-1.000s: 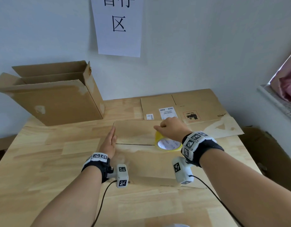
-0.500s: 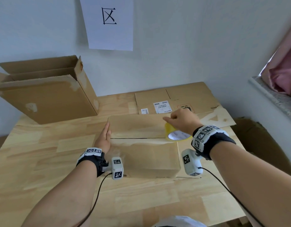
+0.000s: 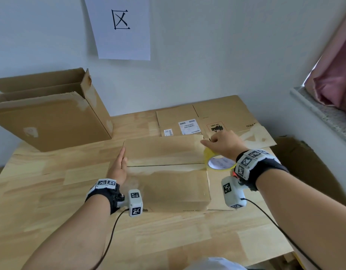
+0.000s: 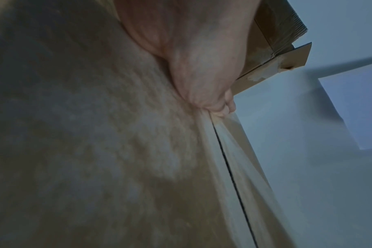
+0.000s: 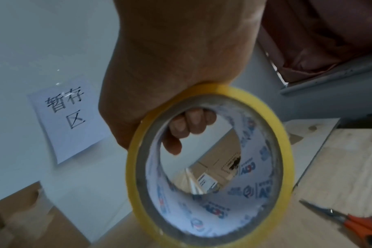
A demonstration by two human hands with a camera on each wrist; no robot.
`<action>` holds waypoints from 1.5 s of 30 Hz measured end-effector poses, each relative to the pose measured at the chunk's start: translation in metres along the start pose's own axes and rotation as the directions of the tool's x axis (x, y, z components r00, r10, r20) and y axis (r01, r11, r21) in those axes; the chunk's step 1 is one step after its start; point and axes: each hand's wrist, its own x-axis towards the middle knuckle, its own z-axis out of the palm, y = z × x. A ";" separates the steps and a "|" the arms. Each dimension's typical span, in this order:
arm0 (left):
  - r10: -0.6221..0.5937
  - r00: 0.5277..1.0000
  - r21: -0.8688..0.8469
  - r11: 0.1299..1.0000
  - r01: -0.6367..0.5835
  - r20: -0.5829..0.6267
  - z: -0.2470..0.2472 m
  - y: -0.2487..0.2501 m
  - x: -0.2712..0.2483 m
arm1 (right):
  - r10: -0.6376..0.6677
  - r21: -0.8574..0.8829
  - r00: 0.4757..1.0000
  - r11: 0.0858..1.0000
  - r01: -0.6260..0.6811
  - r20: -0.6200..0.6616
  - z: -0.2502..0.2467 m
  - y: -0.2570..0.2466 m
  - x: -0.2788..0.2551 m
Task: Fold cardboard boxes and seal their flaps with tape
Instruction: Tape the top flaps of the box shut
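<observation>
A closed cardboard box point(image 3: 168, 172) lies on the wooden table point(image 3: 51, 201), its two top flaps meeting at a dark seam point(image 3: 164, 165). My left hand point(image 3: 119, 166) lies flat with straight fingers against the box's left end, at the seam point(image 4: 225, 164). My right hand point(image 3: 224, 145) grips a yellow roll of tape point(image 3: 218, 162) at the seam's right end. In the right wrist view its fingers point(image 5: 191, 127) curl through the roll point(image 5: 210, 167), which has a white printed core.
An open cardboard box point(image 3: 51, 117) stands at the back left. Flattened cartons with labels point(image 3: 207, 121) lie at the back right. Orange-handled scissors point(image 5: 355, 223) rest on the table right of the roll. A paper sign point(image 3: 121, 26) hangs on the wall.
My right hand has drawn the tape roll rightward along the seam, from near the middle to the box's right end. The left hand has stayed at the left end.
</observation>
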 end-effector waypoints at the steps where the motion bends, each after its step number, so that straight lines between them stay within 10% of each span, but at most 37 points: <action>1: 0.001 1.000 0.006 1.000 -0.001 -0.004 0.001 0.000 0.001 | 0.008 0.005 1.000 1.000 -0.008 0.012 -0.004 0.004 0.000; 15: -0.019 1.000 0.010 1.000 0.019 -0.018 0.002 0.003 -0.001 | 0.119 -0.163 0.991 0.981 -0.108 0.056 0.009 0.019 -0.011; 45: -0.031 0.998 0.054 0.998 0.033 -0.046 0.003 0.004 0.003 | 0.000 0.297 0.937 0.949 -0.110 0.348 0.032 0.047 0.001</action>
